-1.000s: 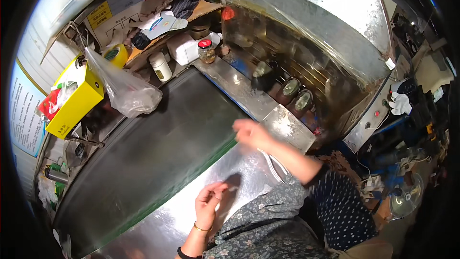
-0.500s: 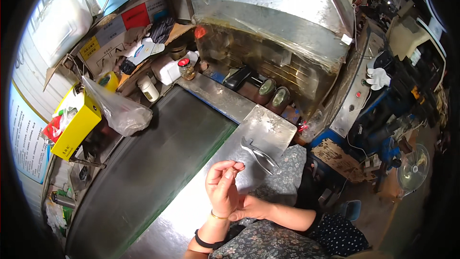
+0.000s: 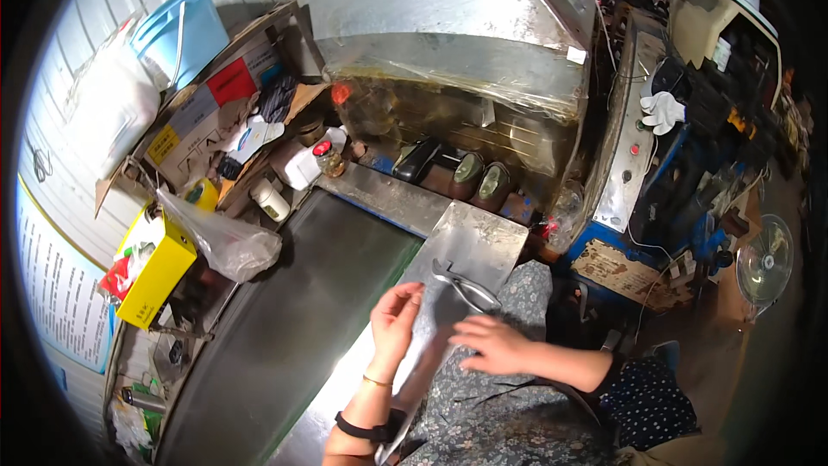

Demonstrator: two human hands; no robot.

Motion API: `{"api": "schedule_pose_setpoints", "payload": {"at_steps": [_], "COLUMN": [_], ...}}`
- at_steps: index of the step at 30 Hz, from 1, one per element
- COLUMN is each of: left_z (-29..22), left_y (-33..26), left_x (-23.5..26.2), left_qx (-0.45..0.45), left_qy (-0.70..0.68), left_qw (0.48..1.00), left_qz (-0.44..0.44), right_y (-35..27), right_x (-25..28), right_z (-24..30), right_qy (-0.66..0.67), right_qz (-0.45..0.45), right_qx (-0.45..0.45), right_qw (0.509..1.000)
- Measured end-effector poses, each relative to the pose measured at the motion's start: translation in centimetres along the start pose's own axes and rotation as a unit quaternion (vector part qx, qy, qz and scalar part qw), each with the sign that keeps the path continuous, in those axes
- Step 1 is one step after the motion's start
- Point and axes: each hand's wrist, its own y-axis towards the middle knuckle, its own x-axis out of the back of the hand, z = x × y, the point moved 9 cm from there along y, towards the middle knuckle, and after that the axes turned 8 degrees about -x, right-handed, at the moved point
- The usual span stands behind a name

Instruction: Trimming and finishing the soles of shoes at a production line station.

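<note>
My left hand (image 3: 395, 319) is raised over the bright metal ledge, thumb and fingers pressed together. Whether something small sits in that pinch I cannot make out. A thin gold-coloured bangle and a black band are on that arm. To its right my right hand (image 3: 493, 345) is open, palm down with fingers spread, a little blurred, above the floral apron (image 3: 524, 293). Just beyond its fingertips lies a pair of silver pliers (image 3: 470, 288), handles toward me, on the metal plate (image 3: 483, 233); the hand does not hold it.
A dark conveyor belt (image 3: 302, 311) runs along the left. Several dark shoes (image 3: 493, 183) stand under a metal hood (image 3: 431, 9). A red-lidded jar (image 3: 329, 160), a white bottle (image 3: 270, 200), a plastic bag (image 3: 228, 237) and a yellow box (image 3: 155, 267) line the far left side. A fan (image 3: 764, 263) stands right.
My right hand has let go of my left wrist and moved up and right toward the pliers, its fingers spreading. My left hand stays pinched. The view has turned slightly.
</note>
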Motion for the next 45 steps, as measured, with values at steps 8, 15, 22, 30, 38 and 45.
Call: {"api": "schedule_pose_setpoints", "payload": {"at_steps": [8,15,22,30,38,45], "left_z": [11.3,18.2,21.5,23.3,17.8,10.5], "left_y": [15.4,29.5,38.5,37.9,30.1,-0.3], "left_x": [4.0,4.0,2.8,-4.7,-3.3,-2.7], "left_qx": [0.064,0.078,0.150,-0.074,-0.076,-0.099], "left_qy": [0.323,0.587,0.672,0.633,0.372,0.329], "left_qw": [0.942,0.805,0.725,0.764,0.920,0.884], "left_qz": [0.060,0.040,0.012,0.104,0.096,0.317], "right_y": [-2.3,-2.4,-2.1,-0.3,-0.2,-1.3], "right_x": [3.9,4.3,5.8,5.6,5.9,5.6], "right_z": [-7.8,-9.0,-11.1,-11.8,-10.4,-10.0], "right_qy": [-0.098,-0.084,-0.112,-0.067,-0.086,-0.093], "right_qz": [-0.241,-0.252,-0.243,-0.216,-0.224,-0.264], "right_qx": [-0.047,-0.065,-0.088,-0.090,-0.080,-0.071], "right_qw": [0.964,0.962,0.959,0.970,0.967,0.957]}}
